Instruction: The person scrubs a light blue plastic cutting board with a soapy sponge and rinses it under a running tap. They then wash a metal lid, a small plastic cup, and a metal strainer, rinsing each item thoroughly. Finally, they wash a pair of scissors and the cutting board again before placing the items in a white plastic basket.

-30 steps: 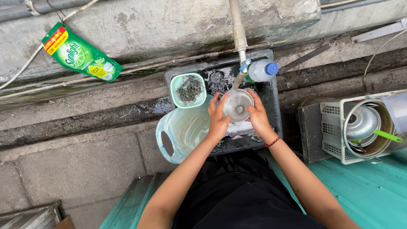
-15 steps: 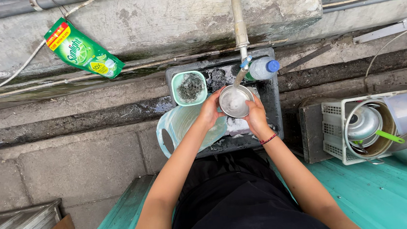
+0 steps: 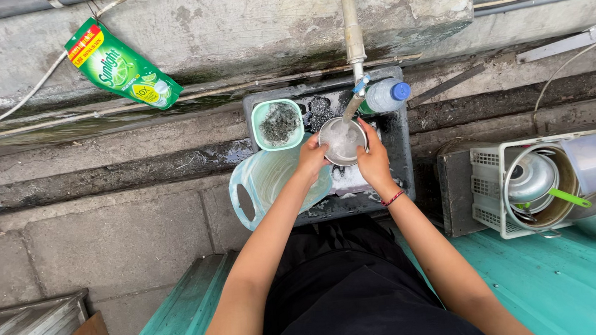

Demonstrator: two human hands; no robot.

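Both my hands hold a small round metal bowl [image 3: 342, 140] under a tap [image 3: 358, 97], and water runs from the tap into the bowl. My left hand [image 3: 311, 158] grips the bowl's left rim. On the right rim sits my right hand [image 3: 373, 159], with a red thread band at the wrist. The bowl hangs over a dark plastic crate [image 3: 402, 144] that serves as a basin.
A green square tub with a scouring pad [image 3: 278, 123], a pale green jug [image 3: 260, 185] and a clear bottle with a blue cap [image 3: 386, 95] crowd the crate. At right, a white basket [image 3: 490, 186] holds pots. A green detergent pouch [image 3: 120, 64] hangs on the concrete wall.
Both hands have raised the bowl away from me, up under the tap, where water now pours into it.
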